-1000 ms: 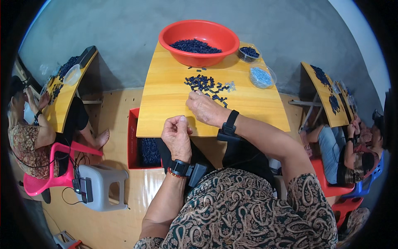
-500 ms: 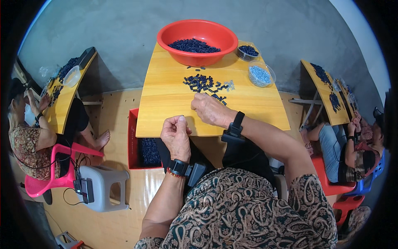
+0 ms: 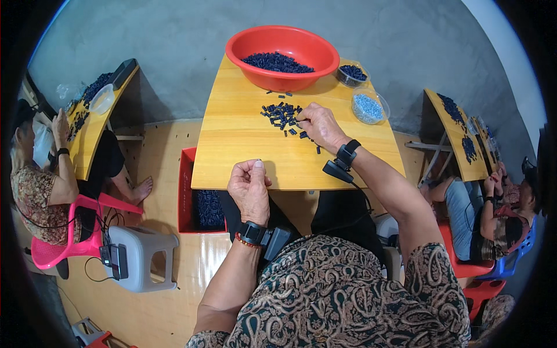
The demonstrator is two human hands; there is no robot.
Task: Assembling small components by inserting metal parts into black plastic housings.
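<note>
Pieces (image 3: 283, 116) dot the tabletop (image 3: 232, 130), right hand (image 3: 323, 126) at their edge, left hand (image 3: 249, 188) apart; whether either grasps one, I cannot tell.

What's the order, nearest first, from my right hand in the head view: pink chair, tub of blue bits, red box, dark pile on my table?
1. Dark pile: on the table, immediately left.
2. Tub of blue bits: table, right.
3. Red box: on the floor, left.
4. Pink chair: floor, farther left.
</note>
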